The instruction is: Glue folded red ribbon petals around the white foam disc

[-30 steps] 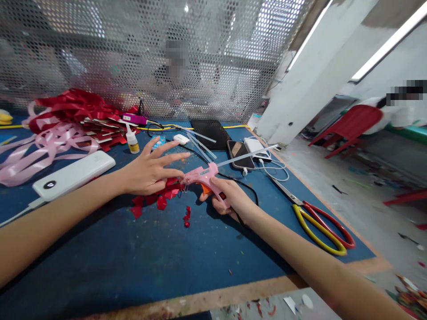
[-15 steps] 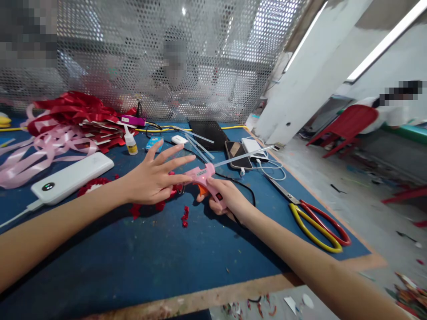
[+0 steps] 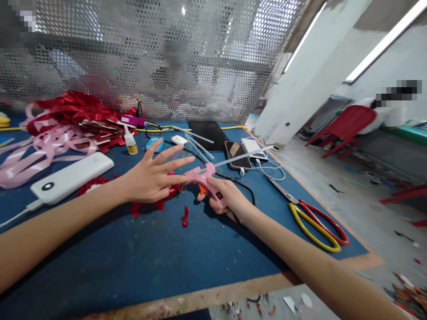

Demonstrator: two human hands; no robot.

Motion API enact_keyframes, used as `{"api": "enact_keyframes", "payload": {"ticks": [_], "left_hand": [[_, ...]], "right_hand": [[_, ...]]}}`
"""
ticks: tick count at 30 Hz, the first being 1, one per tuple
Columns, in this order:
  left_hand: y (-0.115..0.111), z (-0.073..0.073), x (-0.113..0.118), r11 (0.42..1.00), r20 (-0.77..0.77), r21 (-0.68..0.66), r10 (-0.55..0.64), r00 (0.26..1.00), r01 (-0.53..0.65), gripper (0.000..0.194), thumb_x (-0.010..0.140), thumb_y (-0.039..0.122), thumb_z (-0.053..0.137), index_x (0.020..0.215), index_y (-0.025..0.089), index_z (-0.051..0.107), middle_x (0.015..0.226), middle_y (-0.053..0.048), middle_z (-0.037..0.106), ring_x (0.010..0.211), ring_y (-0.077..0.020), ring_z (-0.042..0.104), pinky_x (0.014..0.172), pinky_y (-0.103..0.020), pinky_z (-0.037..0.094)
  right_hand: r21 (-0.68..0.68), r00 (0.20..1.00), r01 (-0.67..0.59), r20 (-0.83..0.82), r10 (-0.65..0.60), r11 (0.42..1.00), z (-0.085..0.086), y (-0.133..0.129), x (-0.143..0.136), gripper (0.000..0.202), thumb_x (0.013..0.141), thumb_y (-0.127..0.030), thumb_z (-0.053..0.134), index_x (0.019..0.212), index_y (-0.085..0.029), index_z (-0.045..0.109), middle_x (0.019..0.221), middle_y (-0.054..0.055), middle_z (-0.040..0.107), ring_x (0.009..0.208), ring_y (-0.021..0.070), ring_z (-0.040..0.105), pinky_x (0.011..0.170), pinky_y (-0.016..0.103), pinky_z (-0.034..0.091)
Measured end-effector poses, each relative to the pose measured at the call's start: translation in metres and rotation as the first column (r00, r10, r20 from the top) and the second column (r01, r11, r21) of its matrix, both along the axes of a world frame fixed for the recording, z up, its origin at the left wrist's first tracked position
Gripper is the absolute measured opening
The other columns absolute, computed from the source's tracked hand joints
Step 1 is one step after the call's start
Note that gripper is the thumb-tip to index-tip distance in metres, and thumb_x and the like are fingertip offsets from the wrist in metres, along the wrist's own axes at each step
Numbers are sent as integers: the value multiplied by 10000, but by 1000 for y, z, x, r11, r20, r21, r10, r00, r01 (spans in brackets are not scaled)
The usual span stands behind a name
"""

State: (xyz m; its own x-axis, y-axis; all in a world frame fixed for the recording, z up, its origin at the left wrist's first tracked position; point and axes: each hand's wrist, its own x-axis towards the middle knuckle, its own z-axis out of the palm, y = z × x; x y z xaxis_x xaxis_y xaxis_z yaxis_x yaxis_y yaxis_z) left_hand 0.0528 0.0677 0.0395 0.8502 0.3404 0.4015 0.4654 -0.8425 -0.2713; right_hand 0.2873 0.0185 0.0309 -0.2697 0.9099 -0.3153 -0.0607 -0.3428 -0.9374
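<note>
My right hand is wrapped round the handle of a pink hot glue gun with an orange trigger. A long clear glue stick juts from its back end. My left hand is open with fingers spread, one fingertip at the gun's front end, so the nozzle is hidden. Beneath the left hand lie red ribbon pieces, mostly covered by it. A small crumpled red scrap rests on the blue table in front.
Large scissors lie at the right. Behind are a phone, loose glue sticks and a small glue bottle. A white power bank and heaped red and pink ribbons are at the left. A perforated metal screen stands behind.
My left hand has shifted very slightly to the left at the glue gun's front. The right hand and the glue gun stay almost still.
</note>
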Motion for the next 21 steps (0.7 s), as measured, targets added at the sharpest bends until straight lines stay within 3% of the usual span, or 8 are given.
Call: {"api": "enact_keyframes", "payload": {"ticks": [12,17,21], "left_hand": [[3,2,-2,999,-36,41,-27,999,28,439,774,295,541,1202,393,528,1475,54,357,1393,-297,186,1106,-581,-41],[3,3,-2,1000,-51,10,-12,999,12,437,786,297,535,1207,412,523,1478,62,350,1393,-302,185,1108,-578,-38],[2,4,-2,999,30,-39,-34,999,35,415,788,254,541,1173,407,555,1472,47,359,1395,-299,174,1105,-586,8]], "right_hand": [[-13,1000,-15,20,15,1000,-1,1,0,316,857,-432,462,814,-140,576,345,-44,443,298,58,262,310,176,125],[5,1000,-13,13,13,1000,-4,2,0,324,841,-447,481,773,-142,564,418,-7,534,309,49,273,309,173,136],[13,1000,-12,10,12,1000,-3,1,-1,308,834,-440,491,781,-144,559,493,11,591,307,41,290,306,174,136]]}}
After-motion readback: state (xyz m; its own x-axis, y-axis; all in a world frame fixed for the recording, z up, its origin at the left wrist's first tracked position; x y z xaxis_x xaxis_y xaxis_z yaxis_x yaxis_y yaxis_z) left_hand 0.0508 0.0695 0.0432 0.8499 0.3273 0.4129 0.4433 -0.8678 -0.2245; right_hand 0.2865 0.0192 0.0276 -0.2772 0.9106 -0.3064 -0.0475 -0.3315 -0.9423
